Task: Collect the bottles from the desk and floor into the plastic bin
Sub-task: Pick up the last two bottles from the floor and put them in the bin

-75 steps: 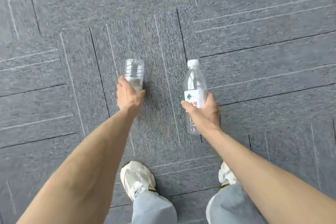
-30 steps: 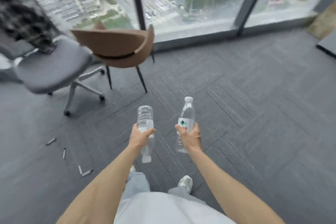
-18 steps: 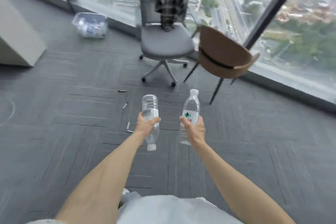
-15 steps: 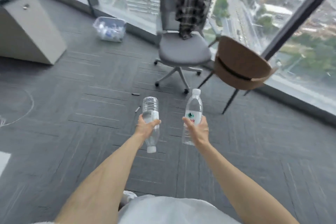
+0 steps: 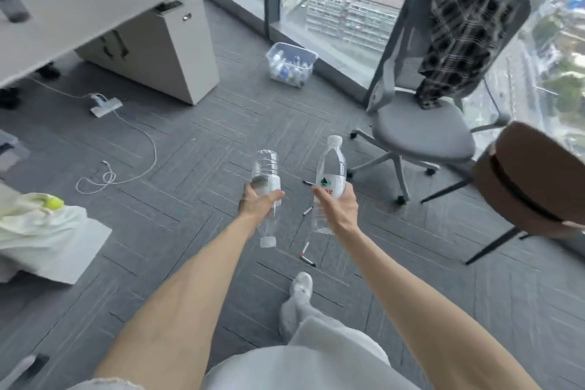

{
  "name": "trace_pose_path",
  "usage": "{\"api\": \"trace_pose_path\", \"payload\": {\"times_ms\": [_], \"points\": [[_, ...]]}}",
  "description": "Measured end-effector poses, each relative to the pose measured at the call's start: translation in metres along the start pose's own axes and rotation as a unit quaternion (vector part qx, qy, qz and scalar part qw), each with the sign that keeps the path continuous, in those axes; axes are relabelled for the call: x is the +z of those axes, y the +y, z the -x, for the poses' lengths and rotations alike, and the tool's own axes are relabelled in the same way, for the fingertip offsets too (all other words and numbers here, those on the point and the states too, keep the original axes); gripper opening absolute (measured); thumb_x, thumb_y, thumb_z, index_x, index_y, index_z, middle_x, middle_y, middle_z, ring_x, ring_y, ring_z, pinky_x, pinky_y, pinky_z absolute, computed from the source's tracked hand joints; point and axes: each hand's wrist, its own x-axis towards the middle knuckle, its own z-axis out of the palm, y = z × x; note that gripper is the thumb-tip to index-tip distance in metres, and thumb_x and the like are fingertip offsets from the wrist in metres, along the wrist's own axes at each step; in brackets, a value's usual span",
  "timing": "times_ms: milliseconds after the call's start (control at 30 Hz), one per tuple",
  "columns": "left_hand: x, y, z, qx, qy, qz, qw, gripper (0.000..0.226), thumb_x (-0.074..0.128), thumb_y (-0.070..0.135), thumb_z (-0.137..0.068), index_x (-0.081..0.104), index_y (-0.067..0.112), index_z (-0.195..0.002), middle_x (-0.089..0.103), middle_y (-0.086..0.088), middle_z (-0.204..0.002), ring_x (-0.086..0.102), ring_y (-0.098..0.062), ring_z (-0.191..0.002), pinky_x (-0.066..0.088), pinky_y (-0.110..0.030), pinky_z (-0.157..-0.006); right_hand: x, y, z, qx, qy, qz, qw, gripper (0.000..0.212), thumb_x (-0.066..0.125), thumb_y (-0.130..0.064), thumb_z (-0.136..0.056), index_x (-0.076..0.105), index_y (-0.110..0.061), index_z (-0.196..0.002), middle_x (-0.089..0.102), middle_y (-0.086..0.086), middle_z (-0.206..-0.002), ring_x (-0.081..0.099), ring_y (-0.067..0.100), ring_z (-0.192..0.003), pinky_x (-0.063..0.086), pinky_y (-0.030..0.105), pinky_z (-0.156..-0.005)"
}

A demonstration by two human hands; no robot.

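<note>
The fingers of my left hand (image 5: 258, 204) were wrapped round the middle of a clear bottle (image 5: 265, 168), which I held upside down with its white cap toward the floor. The fingers of my right hand (image 5: 340, 209) gripped a labelled bottle (image 5: 330, 168) on its lower half, cap up. The two bottles were near each other but apart, out in front of me above the carpet.

Just below them a few pens (image 5: 307, 258) lay scattered beside my shoe. The plastic bin (image 5: 297, 48) sat well ahead on the floor against the window and already held a heap of bottles. A cabinet (image 5: 164, 51) under the worktop (image 5: 79, 0) stood to its left and a grey office chair (image 5: 421, 133) to its right.

The nearest hazard, I judged, was the pens: a foot landing on one could roll and throw me off balance with both hands full. The chair's wheeled legs reached toward my path and could catch a toe. With the bin that full, a bottle tossed from a distance would likely bounce off the heap and back onto the floor, so setting each one down close seemed safer. Thin plastic can also buckle and slip if I squeezed too hard.
</note>
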Motion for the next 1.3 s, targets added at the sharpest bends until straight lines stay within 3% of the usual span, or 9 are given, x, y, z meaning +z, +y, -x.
{"api": "trace_pose_path", "payload": {"times_ms": [100,300,533,667,767,867,1000,1300], "points": [[-0.022,0.021,-0.040,0.005,0.021,0.000,1.000,0.090,0.077,0.051,-0.049,0.041,0.026,-0.127,0.064,-0.005,-0.113,0.065,-0.024,-0.098,0.056,-0.044,-0.088,0.039,-0.022,-0.034,-0.009,-0.022,-0.006,1.000,0.057,0.078,-0.046,-0.074,0.054,-0.017,-0.116,0.064,-0.002,-0.093,0.065,0.016,-0.087,0.051,0.028,-0.073],[-0.062,0.086,-0.118,0.013,0.087,0.020,0.996,0.085,0.076,0.047,-0.054,0.040,0.025,-0.128,0.064,-0.004,-0.109,0.066,-0.023,-0.096,0.058,-0.041,-0.083,0.119,-0.067,-0.125,-0.016,-0.092,-0.029,0.995,0.056,0.077,-0.051,-0.067,0.054,-0.022,-0.109,0.067,-0.001,-0.091,0.068,0.019,-0.085,0.057,0.039,-0.083],[-0.088,0.151,-0.215,0.020,0.118,0.022,0.993,0.087,0.076,0.056,-0.046,0.042,0.030,-0.122,0.065,-0.003,-0.107,0.067,-0.024,-0.095,0.058,-0.046,-0.084,0.178,-0.123,-0.219,-0.033,-0.128,-0.044,0.990,0.057,0.077,-0.047,-0.072,0.052,-0.020,-0.116,0.067,0.001,-0.093,0.069,0.022,-0.086,0.059,0.043,-0.081],[-0.088,0.183,-0.282,0.016,0.105,0.030,0.994,0.084,0.076,0.055,-0.049,0.042,0.030,-0.121,0.065,-0.003,-0.107,0.067,-0.023,-0.094,0.058,-0.044,-0.083,0.204,-0.149,-0.276,-0.030,-0.132,-0.037,0.990,0.055,0.078,-0.048,-0.072,0.054,-0.022,-0.114,0.068,0.000,-0.093,0.070,0.022,-0.087,0.059,0.043,-0.080],[-0.082,0.204,-0.347,0.019,0.091,0.052,0.994,0.071,0.080,0.046,-0.059,0.044,0.029,-0.119,0.065,-0.001,-0.104,0.067,-0.018,-0.091,0.059,-0.037,-0.078,0.231,-0.165,-0.331,-0.023,-0.126,-0.026,0.991,0.056,0.077,-0.056,-0.064,0.056,-0.029,-0.108,0.070,-0.002,-0.093,0.071,0.021,-0.086,0.060,0.046,-0.080],[-0.077,0.227,-0.421,0.020,0.069,0.068,0.995,0.061,0.080,0.039,-0.067,0.045,0.027,-0.116,0.064,0.000,-0.104,0.066,-0.018,-0.091,0.058,-0.033,-0.074,0.263,-0.185,-0.392,-0.018,-0.117,-0.011,0.993,0.049,0.077,-0.053,-0.065,0.056,-0.031,-0.103,0.071,-0.002,-0.092,0.071,0.021,-0.086,0.059,0.047,-0.080],[-0.076,0.272,-0.520,0.004,0.028,0.077,0.997,0.075,0.081,0.049,-0.054,0.045,0.027,-0.117,0.065,0.000,-0.107,0.066,-0.020,-0.096,0.058,-0.042,-0.084,0.301,-0.221,-0.474,0.001,-0.072,-0.007,0.997,0.039,0.077,-0.047,-0.067,0.054,-0.034,-0.095,0.070,0.002,-0.090,0.070,0.024,-0.086,0.059,0.050,-0.079],[-0.048,0.408,-0.708,0.003,-0.055,0.003,0.998,0.088,0.081,0.052,-0.046,0.044,0.025,-0.121,0.065,0.002,-0.105,0.067,-0.021,-0.096,0.057,-0.045,-0.086,0.342,-0.288,-0.647,0.042,0.020,-0.034,0.998,0.047,0.078,-0.049,-0.071,0.056,-0.023,-0.104,0.068,0.003,-0.093,0.070,0.024,-0.087,0.060,0.045,-0.076]]}}
